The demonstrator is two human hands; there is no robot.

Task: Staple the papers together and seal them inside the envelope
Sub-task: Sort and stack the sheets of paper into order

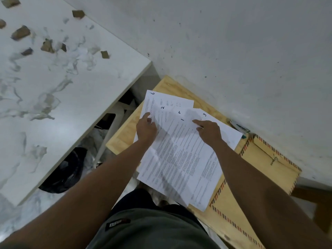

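Though apart, hands (146, 129) on papers (179, 159)

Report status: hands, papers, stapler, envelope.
Both hands, left and right, flat on loose fanned papers. Stapler untouched by wall. Envelope partly under sheets.

The tabletop (129, 130) is pale bare wood with visible grain, matt. The papers (181, 159) are thin, matt white printed sheets. The envelope (260, 159) is tan matt paper with a small metal clasp (274, 159). The stapler (239, 127) looks metallic. The wall (233, 42) is rough, speckled white.
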